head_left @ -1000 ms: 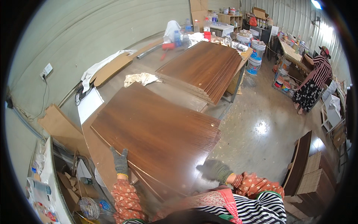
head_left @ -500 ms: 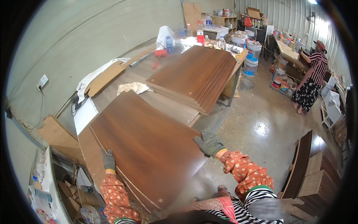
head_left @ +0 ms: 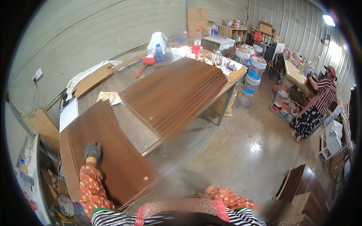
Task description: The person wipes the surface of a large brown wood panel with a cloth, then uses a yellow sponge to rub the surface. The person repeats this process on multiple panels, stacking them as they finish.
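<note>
A long brown wooden panel (head_left: 122,162) lies on the near left part of the table, on top of another brown board (head_left: 69,162) whose edge shows at its left. My left hand (head_left: 92,151), in a dark grey knitted glove, rests flat on the panel with its fingers out and nothing held. My right hand (head_left: 195,180), gloved alike, is smeared by motion off the panel's right end, over the floor; its fingers cannot be made out. Further along the table is a fanned stack of similar brown panels (head_left: 169,90).
A red-handled scraper-like tool (head_left: 145,67), a metal bar, a crumpled cloth (head_left: 109,97) and bottles (head_left: 159,53) lie or stand along the table's far side. Paint buckets (head_left: 257,68) are stacked beyond it. Another person (head_left: 318,100) works at a bench. More panels (head_left: 298,184) stand at lower right.
My left hand has moved from the panel's left edge onto its top. My right hand has let go of the panel's right side and swung nearer to me. The panel has shifted and turned.
</note>
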{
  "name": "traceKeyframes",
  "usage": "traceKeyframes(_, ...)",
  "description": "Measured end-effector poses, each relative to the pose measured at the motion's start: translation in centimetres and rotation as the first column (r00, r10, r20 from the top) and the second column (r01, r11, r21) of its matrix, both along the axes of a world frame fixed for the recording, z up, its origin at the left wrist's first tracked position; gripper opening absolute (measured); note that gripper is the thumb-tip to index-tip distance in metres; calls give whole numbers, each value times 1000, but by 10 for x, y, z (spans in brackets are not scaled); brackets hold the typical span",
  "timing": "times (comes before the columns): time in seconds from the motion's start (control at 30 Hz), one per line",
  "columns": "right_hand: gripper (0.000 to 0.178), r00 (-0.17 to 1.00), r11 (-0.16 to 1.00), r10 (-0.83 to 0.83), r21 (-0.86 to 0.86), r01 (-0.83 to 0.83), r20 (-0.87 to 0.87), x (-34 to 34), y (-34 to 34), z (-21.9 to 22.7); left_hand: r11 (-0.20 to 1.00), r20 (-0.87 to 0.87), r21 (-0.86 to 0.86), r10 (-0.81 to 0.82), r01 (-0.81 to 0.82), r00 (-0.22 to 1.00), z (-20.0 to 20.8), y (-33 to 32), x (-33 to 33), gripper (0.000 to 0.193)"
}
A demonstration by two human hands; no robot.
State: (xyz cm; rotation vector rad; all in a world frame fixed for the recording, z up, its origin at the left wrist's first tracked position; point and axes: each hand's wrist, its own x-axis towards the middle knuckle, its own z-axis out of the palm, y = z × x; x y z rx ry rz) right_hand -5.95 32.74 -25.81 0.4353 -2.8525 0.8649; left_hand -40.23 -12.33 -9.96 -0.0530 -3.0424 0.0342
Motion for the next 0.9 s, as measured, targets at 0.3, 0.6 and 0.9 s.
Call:
traceKeyframes(0.3, 46, 988, 889, -137, 448, 90, 73, -9, 173, 6, 873, -127, 414, -226, 258, 966, -20, 260, -96, 72)
traceKeyframes(0.6, 49, 906, 909, -416, 46, 414, 77, -107, 311, -4, 950, -174, 312, 79, -21, 982, -11, 331, -108, 72)
traceKeyframes(0.9, 42, 724, 674, -684, -456, 581, -87, -343, 502, 148, 947, -194, 319, 93, -27, 977, -1, 342, -88, 62)
